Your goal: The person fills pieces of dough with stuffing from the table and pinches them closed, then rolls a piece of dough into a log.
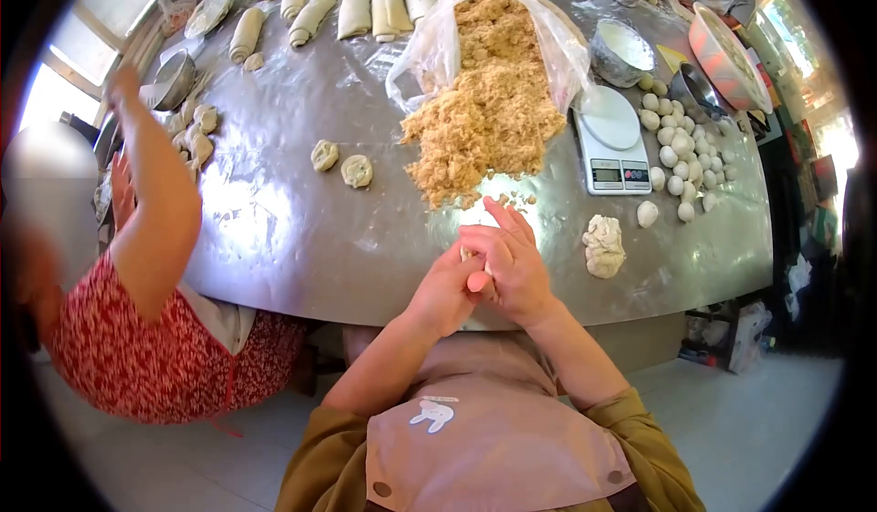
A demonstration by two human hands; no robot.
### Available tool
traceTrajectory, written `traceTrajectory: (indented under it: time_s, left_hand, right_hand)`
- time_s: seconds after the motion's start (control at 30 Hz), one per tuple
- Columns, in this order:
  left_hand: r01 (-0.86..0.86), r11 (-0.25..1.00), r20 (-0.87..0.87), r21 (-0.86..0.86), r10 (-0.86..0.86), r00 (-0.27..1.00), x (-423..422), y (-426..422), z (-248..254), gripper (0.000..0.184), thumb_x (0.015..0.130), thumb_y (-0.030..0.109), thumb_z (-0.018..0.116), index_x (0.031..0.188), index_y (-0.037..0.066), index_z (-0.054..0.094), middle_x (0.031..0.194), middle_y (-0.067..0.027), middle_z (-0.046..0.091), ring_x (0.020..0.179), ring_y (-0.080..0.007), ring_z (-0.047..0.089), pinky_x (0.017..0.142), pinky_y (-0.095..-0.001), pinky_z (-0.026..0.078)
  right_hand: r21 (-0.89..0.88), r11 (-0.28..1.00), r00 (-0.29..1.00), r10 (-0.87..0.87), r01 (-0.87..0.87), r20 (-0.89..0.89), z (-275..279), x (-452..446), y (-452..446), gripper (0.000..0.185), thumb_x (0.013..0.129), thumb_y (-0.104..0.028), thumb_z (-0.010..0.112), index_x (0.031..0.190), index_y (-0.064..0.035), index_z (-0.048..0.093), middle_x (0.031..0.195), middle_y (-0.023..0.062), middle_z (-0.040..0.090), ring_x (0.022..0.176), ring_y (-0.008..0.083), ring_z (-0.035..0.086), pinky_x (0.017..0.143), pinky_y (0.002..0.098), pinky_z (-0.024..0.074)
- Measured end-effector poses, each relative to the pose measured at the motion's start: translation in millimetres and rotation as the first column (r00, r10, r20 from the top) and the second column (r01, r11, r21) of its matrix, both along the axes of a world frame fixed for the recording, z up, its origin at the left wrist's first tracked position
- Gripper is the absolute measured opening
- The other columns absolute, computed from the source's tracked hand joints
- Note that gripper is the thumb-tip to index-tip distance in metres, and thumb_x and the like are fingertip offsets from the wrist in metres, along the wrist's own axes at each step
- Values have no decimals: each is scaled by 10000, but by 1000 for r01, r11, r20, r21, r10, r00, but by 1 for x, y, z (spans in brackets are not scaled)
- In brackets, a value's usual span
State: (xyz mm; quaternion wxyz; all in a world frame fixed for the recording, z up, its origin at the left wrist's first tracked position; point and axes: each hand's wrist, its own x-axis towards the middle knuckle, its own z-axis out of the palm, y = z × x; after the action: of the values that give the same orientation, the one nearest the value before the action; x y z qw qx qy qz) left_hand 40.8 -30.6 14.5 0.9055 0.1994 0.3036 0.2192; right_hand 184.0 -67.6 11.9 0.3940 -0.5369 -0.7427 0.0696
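My left hand (444,284) and my right hand (513,270) are cupped together over the front of the metal table. A small piece of dough (466,253) shows pale between them, mostly hidden by my fingers. Just beyond my fingertips lies a heap of crumbly golden filling (498,101), spilling from an open clear plastic bag (431,66). To the right of my hands rests a lump of dough (604,247). Two small flattened dough pieces, one a round (356,171) and one a smaller oval (324,155), lie to the left of the filling.
A digital scale (610,137) stands right of the filling, beside many small dough balls (681,151). Rolled dough logs (354,13) line the back. A metal bowl of white powder (623,52) and a pink basin (722,60) stand back right. A co-worker's arm (163,192) reaches in at left.
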Motion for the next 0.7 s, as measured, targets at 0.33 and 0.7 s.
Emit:
traceTrajectory:
  time_s: [0.33, 0.7]
  left_hand:
    - [-119, 987, 82, 105, 111, 990, 12, -8, -7, 341, 1019, 108, 392, 1351, 43, 437, 1338, -134, 520, 1238, -253, 532, 1032, -361, 467]
    - [-160, 678, 25, 718, 205, 978, 25, -14, 23, 458, 1059, 170, 375, 1481, 4, 310, 1468, -130, 412, 1334, -208, 424, 1103, -345, 344]
  right_hand:
    - [106, 968, 972, -223, 229, -67, 7, -17, -6, 206, 980, -247, 542, 1098, -94, 613, 1091, 77, 706, 1260, 364, 545, 1111, 496, 301]
    - [-322, 945, 368, -321, 61, -872, 34, -17, 9, 436, 1073, -327, 361, 1279, 27, 511, 1252, 157, 624, 1307, 275, 495, 1124, 392, 330]
